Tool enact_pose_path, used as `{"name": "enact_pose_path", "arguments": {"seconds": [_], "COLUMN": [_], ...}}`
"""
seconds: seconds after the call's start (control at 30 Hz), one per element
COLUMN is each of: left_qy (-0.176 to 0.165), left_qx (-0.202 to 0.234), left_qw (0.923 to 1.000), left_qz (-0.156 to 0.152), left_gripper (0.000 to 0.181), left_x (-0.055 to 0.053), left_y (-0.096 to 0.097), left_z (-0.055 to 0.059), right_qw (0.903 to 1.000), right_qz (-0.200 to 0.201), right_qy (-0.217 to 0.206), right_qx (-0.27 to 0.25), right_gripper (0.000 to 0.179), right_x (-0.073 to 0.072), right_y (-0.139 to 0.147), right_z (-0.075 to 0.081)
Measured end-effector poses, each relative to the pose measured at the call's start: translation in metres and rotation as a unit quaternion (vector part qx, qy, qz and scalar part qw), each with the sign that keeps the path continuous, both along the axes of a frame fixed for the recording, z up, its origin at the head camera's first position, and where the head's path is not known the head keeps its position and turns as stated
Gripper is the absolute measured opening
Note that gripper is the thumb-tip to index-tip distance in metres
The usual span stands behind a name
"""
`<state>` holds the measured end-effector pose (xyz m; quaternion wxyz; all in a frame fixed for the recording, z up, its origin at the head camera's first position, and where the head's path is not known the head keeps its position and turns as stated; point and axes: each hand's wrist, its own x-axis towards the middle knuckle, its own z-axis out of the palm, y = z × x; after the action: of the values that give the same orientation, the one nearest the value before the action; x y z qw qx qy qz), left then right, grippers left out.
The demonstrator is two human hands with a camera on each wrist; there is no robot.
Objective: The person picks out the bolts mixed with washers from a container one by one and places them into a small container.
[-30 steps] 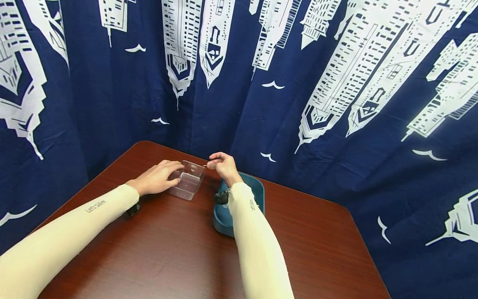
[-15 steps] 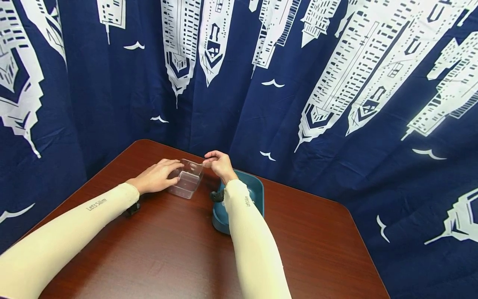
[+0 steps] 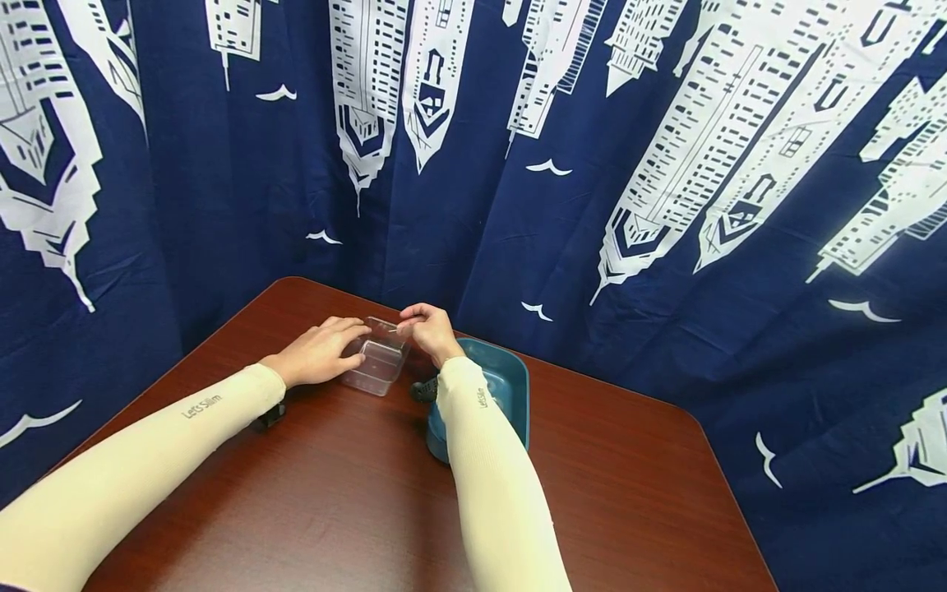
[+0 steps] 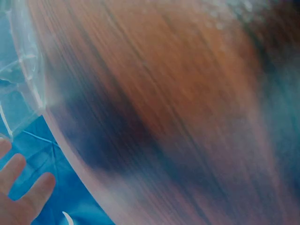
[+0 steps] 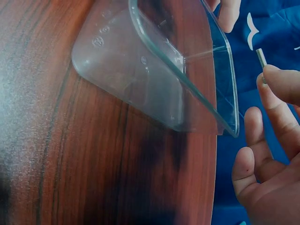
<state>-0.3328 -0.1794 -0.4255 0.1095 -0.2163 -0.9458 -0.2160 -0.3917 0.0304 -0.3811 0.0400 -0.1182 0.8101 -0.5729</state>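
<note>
In the head view a clear plastic container (image 3: 375, 380) stands on the brown table, toward the back left. My left hand (image 3: 316, 352) rests at its left side, fingers spread and loosely bent over the rim. Above the container's back right corner is my right hand (image 3: 435, 335), pinching a small metal screw (image 5: 261, 57) between thumb and index finger. The screw's threaded end points up and away from the fingertips in the right wrist view, and the other fingers are loosely curled. The left wrist view shows a few left fingers (image 4: 37, 194) below the container's edge.
A blue bin (image 3: 518, 395) stands just right of the container, partly hidden under my right forearm, with something pale inside. A dark navy curtain (image 3: 459, 238) with white building prints hangs behind the table (image 3: 333, 493). Dark wrist devices sit under both wrists.
My right hand has moved left with the screw, from beside the container to over its back right corner. The left hand has stayed at the container's left side.
</note>
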Motion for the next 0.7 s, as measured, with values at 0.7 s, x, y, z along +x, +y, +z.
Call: {"name": "enact_pose_path", "arguments": {"seconds": [0.7], "left_qy": [0.017], "left_qx": [-0.026], "left_qw": [0.9994], "left_qz": [0.012], "left_gripper": [0.058], "left_x": [0.0087], "left_y": [0.0075], "left_z": [0.0007], "right_qw": [0.9996], "right_qz": [0.007], "right_qy": [-0.028], "right_qx": [-0.008], "right_gripper": [0.03], "right_x": [-0.0003], "right_y": [-0.0029], "right_z": [-0.0071]}}
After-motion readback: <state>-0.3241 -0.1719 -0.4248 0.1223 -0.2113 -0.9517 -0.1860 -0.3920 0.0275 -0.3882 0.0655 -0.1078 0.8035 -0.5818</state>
